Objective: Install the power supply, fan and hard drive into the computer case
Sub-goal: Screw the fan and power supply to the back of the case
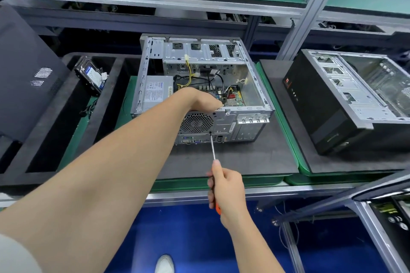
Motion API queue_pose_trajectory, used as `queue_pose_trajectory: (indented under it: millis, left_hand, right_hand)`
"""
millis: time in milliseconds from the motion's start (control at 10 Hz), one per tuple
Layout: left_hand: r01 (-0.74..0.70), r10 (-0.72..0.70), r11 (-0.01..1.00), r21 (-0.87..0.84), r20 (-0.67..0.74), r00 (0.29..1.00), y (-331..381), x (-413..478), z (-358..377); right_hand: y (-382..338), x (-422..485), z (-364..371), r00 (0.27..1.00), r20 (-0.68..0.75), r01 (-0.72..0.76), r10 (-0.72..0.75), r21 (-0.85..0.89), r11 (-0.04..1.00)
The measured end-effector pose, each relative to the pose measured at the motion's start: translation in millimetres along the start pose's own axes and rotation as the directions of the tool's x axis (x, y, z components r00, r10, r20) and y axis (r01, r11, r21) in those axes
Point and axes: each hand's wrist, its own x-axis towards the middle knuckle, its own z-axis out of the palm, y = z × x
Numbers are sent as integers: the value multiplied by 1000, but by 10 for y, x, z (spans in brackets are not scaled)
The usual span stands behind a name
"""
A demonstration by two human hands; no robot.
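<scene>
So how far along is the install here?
Done: the power supply sits in the case. In hand: the right hand holds a screwdriver tip at the corner of the fan grille while the left hand reaches inside behind it; the fan is hidden. Left: the hard drive lies in the tray outside the case.

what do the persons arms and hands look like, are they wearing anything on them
Both forearms are bare; the left hand and right hand wear no gloves. No watch or wristband shows. The only clothing in view is the edge of a pale grey sleeve on the left upper arm.
</scene>
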Motion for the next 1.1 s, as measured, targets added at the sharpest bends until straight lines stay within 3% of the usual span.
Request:
queue_pose_trajectory:
  millis: [100, 200, 300, 400, 500, 600, 700, 800, 900, 1000, 1100]
  left_hand:
    - [-1, 1, 1000, -5, 19, 1000, 0, -9, -1]
    - [-24, 24, 1000, 8, -18, 1000, -21, 26, 5]
    - [2, -3, 1000, -29, -51, 999, -10, 36, 11]
    - [15, -17, 999, -47, -39, 999, -6, 40, 12]
    - [35, -39, 997, -70, -47, 998, -12, 48, 3]
    - [26, -27, 999, -37, -38, 999, -19, 78, -2]
    - [23, -24, 999, -45, -25, 999, -42, 86, -9]
    - [-2, 0, 998, -62, -29, 1000, -48, 74, -6]
    - [-4, 3, 1000, -30, -22, 1000, -27, 47, -3]
    - [14, -14, 1000, -24, -4, 1000, -35, 73, 1]
    - [26, -26, 998, -55, 7, 1000, -30, 36, 13]
  right_hand:
    - [47, 107, -190, 832, 513, -518, 211, 581, 628]
    - [104, 128, -265, 737, 662, -651, 133, 643, 403]
    - [45, 91, -230, 834, 516, -506, 198, 569, 648]
    - [13, 30, -218, 998, 55, -47, 41, 119, 992]
    - [5, -54, -135, 933, -170, 56, -317, -801, 596]
    - [-21, 1, -92, 970, -156, 53, -187, -614, 788]
    - [-46, 124, -229, 877, 393, -447, 276, 457, 769]
    - [-19, 79, -258, 744, 629, -654, 224, 619, 435]
    - [-31, 64, -185, 861, 449, -452, 238, 464, 762]
    - [-20, 67, -152, 998, 55, -24, 23, 8, 1000]
    - [-68, 68, -149, 999, 4, 44, -45, -245, 968]
